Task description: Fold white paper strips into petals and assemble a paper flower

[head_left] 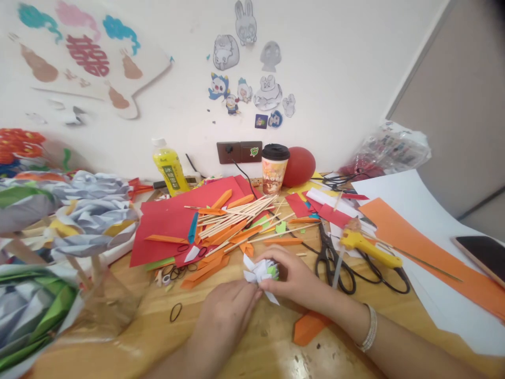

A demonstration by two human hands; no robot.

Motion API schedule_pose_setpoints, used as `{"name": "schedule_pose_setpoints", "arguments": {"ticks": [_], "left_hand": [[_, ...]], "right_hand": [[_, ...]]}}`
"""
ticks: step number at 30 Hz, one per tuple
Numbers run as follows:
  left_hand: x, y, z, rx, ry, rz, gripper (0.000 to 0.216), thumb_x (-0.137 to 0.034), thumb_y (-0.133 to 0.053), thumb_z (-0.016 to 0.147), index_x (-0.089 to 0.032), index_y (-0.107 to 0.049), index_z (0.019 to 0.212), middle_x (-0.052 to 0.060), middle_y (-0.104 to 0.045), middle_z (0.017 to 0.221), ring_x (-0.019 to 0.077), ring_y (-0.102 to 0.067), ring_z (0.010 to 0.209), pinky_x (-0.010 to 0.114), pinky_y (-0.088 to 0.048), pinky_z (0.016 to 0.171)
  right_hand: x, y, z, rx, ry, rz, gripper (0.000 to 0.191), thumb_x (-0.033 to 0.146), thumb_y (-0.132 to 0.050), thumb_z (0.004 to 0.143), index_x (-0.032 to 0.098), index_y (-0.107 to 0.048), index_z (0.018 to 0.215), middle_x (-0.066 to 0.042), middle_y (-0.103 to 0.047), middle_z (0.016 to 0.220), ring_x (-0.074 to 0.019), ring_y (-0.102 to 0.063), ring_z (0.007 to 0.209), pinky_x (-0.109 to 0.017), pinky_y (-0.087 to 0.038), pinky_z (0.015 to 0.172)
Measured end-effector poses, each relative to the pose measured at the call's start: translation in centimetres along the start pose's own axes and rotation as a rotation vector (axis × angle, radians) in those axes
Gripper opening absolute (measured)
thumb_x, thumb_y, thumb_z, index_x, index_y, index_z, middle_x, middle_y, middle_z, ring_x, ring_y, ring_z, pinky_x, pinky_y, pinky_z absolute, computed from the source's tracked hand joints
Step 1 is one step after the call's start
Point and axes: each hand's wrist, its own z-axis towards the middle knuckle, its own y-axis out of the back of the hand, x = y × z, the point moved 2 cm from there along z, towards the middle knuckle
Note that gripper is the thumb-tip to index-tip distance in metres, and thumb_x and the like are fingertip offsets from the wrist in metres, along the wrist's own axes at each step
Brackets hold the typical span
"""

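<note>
A small white folded-paper flower (258, 270) with a bit of green on its right side is held between my two hands, just above the wooden table. My right hand (290, 273) curls round its right side, thumb in front and fingers behind. My left hand (229, 305) is closed at its lower left, fingertips pressed together by the base. What lies under those fingertips is hidden. Folded orange paper strips (205, 271) and a heap of wooden sticks (236, 218) lie behind the hands. Another orange strip (310, 327) is partly under my right forearm.
Black scissors (331, 258) and a yellow hot glue gun (371, 247) with its cord lie to the right, near a phone (481, 255). A lidded cup (274, 171) and a yellow bottle (170, 168) stand at the back. Large paper flowers (94, 216) crowd the left.
</note>
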Motion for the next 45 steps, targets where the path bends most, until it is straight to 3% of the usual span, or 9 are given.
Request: {"name": "schedule_pose_setpoints", "arguments": {"ticks": [5, 8, 12, 17, 20, 22, 31, 37, 45], "left_hand": [[0.6, 0.0, 0.0, -0.011, 0.072, -0.016, 0.028, -0.023, -0.037, 0.087, -0.018, -0.057, 0.068, 0.000, -0.059, 0.057, 0.0103, -0.056, 0.052, 0.019, -0.043, 0.051], [0.7, 0.1, -0.2, -0.038, 0.148, 0.056, 0.029, -0.034, -0.044, 0.083, -0.017, -0.051, 0.061, -0.003, -0.054, 0.049, 0.0096, -0.050, 0.043, 0.019, -0.039, 0.043], [-0.2, 0.4, -0.3, -0.047, -0.046, 0.191, 0.032, -0.047, -0.053, 0.074, -0.017, -0.049, 0.061, -0.001, -0.054, 0.052, 0.0130, -0.051, 0.046, 0.023, -0.038, 0.043], [-0.4, 0.5, 0.1, -0.071, -0.087, 0.318, 0.020, -0.024, -0.043, 0.084, -0.018, -0.052, 0.067, 0.001, -0.058, 0.056, 0.0146, -0.054, 0.050, 0.025, -0.037, 0.046], [-0.1, 0.6, 0.2, -0.065, -0.087, 0.289, 0.021, -0.021, -0.040, 0.085, -0.018, -0.052, 0.069, 0.001, -0.059, 0.058, 0.0147, -0.054, 0.050, 0.025, -0.037, 0.047], [-0.1, 0.6, 0.1, -0.063, -0.087, 0.274, 0.021, -0.021, -0.039, 0.086, -0.018, -0.053, 0.070, 0.001, -0.059, 0.058, 0.0149, -0.055, 0.051, 0.025, -0.038, 0.048], [0.3, -0.2, -0.5, -0.052, -0.076, 0.227, 0.025, -0.016, -0.040, 0.085, -0.018, -0.049, 0.061, -0.002, -0.055, 0.054, 0.0125, -0.051, 0.048, 0.024, -0.033, 0.048], [0.3, 0.2, -0.3, -0.123, -0.022, 0.119, 0.020, -0.019, -0.040, 0.086, -0.018, -0.051, 0.069, -0.002, -0.054, 0.056, 0.0112, -0.050, 0.050, 0.023, -0.034, 0.051], [0.5, 0.3, -0.2, -0.114, 0.077, 0.087, 0.027, -0.025, -0.041, 0.086, -0.018, -0.048, 0.061, -0.003, -0.048, 0.050, 0.0106, -0.047, 0.046, 0.021, -0.033, 0.047]], "right_hand": [[-0.6, 0.0, 0.2, -0.064, -0.059, 0.002, 0.022, 0.026, -0.063, 0.070, 0.020, -0.057, 0.090, -0.001, -0.058, 0.088, -0.0157, -0.054, 0.081, -0.026, -0.042, 0.072], [-1.0, -0.1, 0.2, -0.201, -0.134, 0.008, 0.020, 0.028, -0.062, 0.071, 0.018, -0.055, 0.088, -0.001, -0.058, 0.084, -0.0159, -0.054, 0.078, -0.027, -0.043, 0.069], [-0.6, -0.6, -0.1, -0.327, -0.194, -0.026, 0.020, 0.029, -0.061, 0.070, 0.018, -0.053, 0.086, -0.002, -0.057, 0.083, -0.0157, -0.054, 0.075, -0.027, -0.043, 0.067], [0.7, -1.1, -0.3, -0.196, -0.112, -0.055, 0.033, 0.029, -0.064, 0.069, 0.020, -0.053, 0.099, -0.004, -0.055, 0.099, -0.0178, -0.052, 0.091, -0.029, -0.042, 0.079], [0.7, -0.8, -0.4, -0.095, -0.069, -0.065, 0.045, 0.030, -0.066, 0.068, 0.021, -0.049, 0.109, -0.005, -0.054, 0.107, -0.0189, -0.050, 0.098, -0.031, -0.039, 0.085], [0.5, -0.5, -0.3, -0.064, -0.050, -0.083, 0.043, 0.029, -0.066, 0.069, 0.022, -0.049, 0.108, -0.004, -0.055, 0.106, -0.0188, -0.051, 0.097, -0.031, -0.040, 0.084], [-0.6, -0.5, 0.3, -0.069, -0.051, -0.141, 0.024, 0.032, -0.061, 0.074, 0.020, -0.057, 0.094, -0.003, -0.060, 0.092, -0.0174, -0.055, 0.084, -0.028, -0.041, 0.074], [0.6, 0.1, 0.0, -0.039, 0.043, -0.231, 0.042, 0.038, -0.066, 0.069, 0.020, -0.053, 0.105, -0.005, -0.058, 0.103, -0.0197, -0.053, 0.094, -0.030, -0.039, 0.081], [0.3, -0.2, 0.3, -0.095, 0.007, -0.146, 0.027, 0.026, -0.062, 0.072, 0.020, -0.056, 0.098, -0.003, -0.060, 0.094, -0.0162, -0.055, 0.086, -0.027, -0.042, 0.076]]}}
